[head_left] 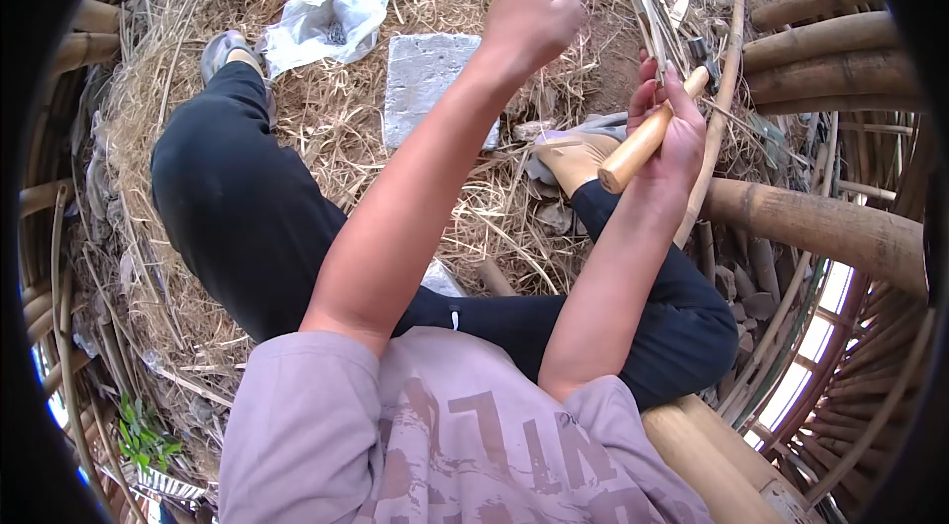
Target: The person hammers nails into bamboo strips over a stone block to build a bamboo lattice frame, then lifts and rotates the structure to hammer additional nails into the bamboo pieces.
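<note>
My left hand (pixel 539 15) is raised at the upper middle, its fingers closed in a pinch; what they hold, if anything, is hidden. To the right, my right hand (pixel 675 133) is turned palm up. A hammer lies across that palm and its thumb side, with its round wooden handle (pixel 638 150) pointing toward me and its small metal head (pixel 700 50) beyond the fingers. Several thin split bamboo strips (pixel 645 0) run up from the same hand, their lower ends between its fingers.
A white block (pixel 425 79) rests on straw-covered ground, with an open plastic bag (pixel 334 15) of small dark pieces, perhaps nails, behind it. A long bamboo pole (pixel 727 99) and thick bamboo rails (pixel 820 227) stand close on the right. My bent legs (pixel 232 198) frame the work area.
</note>
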The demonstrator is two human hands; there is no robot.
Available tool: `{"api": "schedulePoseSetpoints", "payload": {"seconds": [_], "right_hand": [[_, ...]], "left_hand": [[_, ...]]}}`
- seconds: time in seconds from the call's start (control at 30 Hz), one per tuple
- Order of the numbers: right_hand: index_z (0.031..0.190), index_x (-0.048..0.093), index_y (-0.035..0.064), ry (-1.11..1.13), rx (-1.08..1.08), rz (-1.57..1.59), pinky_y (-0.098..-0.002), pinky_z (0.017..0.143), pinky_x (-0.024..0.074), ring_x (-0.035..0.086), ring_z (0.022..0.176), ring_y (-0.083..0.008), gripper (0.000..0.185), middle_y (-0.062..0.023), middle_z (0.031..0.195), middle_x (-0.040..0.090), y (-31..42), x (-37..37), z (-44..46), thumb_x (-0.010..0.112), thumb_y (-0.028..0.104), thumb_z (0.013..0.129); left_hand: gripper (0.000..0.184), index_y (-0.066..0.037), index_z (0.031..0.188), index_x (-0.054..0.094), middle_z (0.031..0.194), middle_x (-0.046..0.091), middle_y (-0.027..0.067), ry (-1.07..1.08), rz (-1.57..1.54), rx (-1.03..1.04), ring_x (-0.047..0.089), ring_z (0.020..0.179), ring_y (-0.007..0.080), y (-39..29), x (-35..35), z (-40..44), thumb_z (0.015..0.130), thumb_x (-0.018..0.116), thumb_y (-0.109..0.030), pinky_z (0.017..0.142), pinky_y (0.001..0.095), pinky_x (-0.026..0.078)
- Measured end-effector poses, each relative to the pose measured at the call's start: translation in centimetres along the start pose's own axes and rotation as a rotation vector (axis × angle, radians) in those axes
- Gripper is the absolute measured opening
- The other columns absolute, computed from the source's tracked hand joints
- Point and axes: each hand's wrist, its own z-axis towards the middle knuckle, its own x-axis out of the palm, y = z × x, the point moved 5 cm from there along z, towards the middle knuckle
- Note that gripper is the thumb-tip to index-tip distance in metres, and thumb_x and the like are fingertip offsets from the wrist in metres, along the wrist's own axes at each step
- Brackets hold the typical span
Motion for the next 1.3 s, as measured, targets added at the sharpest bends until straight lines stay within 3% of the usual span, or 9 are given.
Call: {"api": "schedulePoseSetpoints", "payload": {"seconds": [0.2,0.43,0.47,0.57,0.77,0.87,0.97,1.13,1.3], "right_hand": [[0.119,0.056,-0.0103,0.062,0.049,0.004,-0.0219,0.070,0.0637,0.071,0.094,-0.0194,0.025,-0.0184,0.110,0.067,1.1,0.3,-0.6,0.063,0.004,0.099],[0.128,0.046,-0.0118,0.062,0.063,0.049,-0.0234,0.068,0.0632,0.070,0.096,-0.0195,0.034,-0.0238,0.120,0.062,3.2,0.0,-0.2,0.058,0.003,0.100],[0.132,0.043,-0.0130,0.075,0.061,0.036,-0.0236,0.069,0.0630,0.069,0.097,-0.0201,0.037,-0.0257,0.123,0.059,3.4,-0.1,0.0,0.056,0.002,0.101],[0.133,0.042,-0.0137,0.084,0.040,-0.001,-0.0235,0.069,0.0625,0.068,0.096,-0.0205,0.037,-0.0279,0.126,0.056,4.2,0.8,-0.4,0.053,0.002,0.102],[0.130,0.043,-0.0125,0.095,0.035,0.051,-0.0224,0.067,0.0623,0.068,0.095,-0.0193,0.034,-0.0275,0.125,0.056,6.5,0.7,-1.3,0.055,0.002,0.102],[0.130,0.043,-0.0122,0.076,0.032,0.051,-0.0220,0.066,0.0621,0.068,0.097,-0.0183,0.035,-0.0267,0.124,0.057,7.0,-0.5,-1.5,0.056,0.003,0.101],[0.131,0.042,-0.0121,0.069,0.055,0.073,-0.0217,0.066,0.0616,0.068,0.096,-0.0185,0.036,-0.0262,0.123,0.058,6.8,-1.3,-1.6,0.057,0.003,0.102],[0.130,0.044,-0.0097,0.070,0.104,0.113,-0.0222,0.065,0.0609,0.069,0.095,-0.0199,0.034,-0.0271,0.123,0.060,6.1,-2.2,-1.7,0.057,0.004,0.102],[0.122,0.050,-0.0063,-0.034,0.056,0.004,-0.0219,0.061,0.0604,0.070,0.094,-0.0200,0.024,-0.0259,0.121,0.062,5.8,-3.0,-1.8,0.058,0.004,0.102]], "left_hand": [[0.038,0.002,0.096,0.071,0.082,0.074,0.0165,0.059,-0.065,-0.142,0.071,0.077,0.0251,4.4,0.1,-0.8,0.100,0.058,-0.033,0.075,0.0395,0.055],[0.035,0.001,0.112,0.070,0.097,0.076,0.0144,0.068,0.195,0.076,0.074,0.091,0.0239,2.8,2.3,-0.2,0.100,0.061,-0.030,0.079,0.0356,0.058],[0.024,-0.006,0.110,0.071,0.097,0.077,0.0097,-0.039,0.314,0.211,0.075,0.094,0.0224,1.5,2.6,0.2,0.098,0.066,-0.026,0.092,0.0396,0.056],[0.039,-0.006,0.134,0.057,0.127,0.059,0.0205,-0.102,0.675,0.765,0.056,0.119,0.0284,-4.4,3.5,3.5,0.095,0.060,-0.006,0.088,0.0401,0.051],[0.056,-0.013,0.139,0.055,0.149,0.045,0.0124,0.097,1.596,1.243,0.043,0.136,0.0290,-13.4,5.1,5.5,0.087,0.076,-0.014,0.110,0.0533,0.044],[0.057,-0.013,0.139,0.056,0.149,0.047,0.0107,0.345,1.682,1.274,0.043,0.137,0.0294,-15.4,5.6,4.1,0.086,0.077,-0.014,0.112,0.0539,0.043],[0.053,-0.012,0.139,0.057,0.150,0.047,0.0105,0.344,1.378,1.378,0.043,0.137,0.0287,-15.6,5.1,4.2,0.088,0.074,-0.012,0.114,0.0551,0.042],[0.044,-0.014,0.135,0.062,0.121,0.068,0.0050,0.474,1.297,1.184,0.057,0.122,0.0259,-14.4,5.5,9.2,0.092,0.067,-0.006,0.104,0.0416,0.052],[0.036,-0.020,0.129,0.065,0.119,0.069,0.0026,0.460,1.212,1.490,0.058,0.120,0.0233,-12.5,6.9,9.4,0.094,0.065,-0.015,0.102,0.0446,0.048]]}}
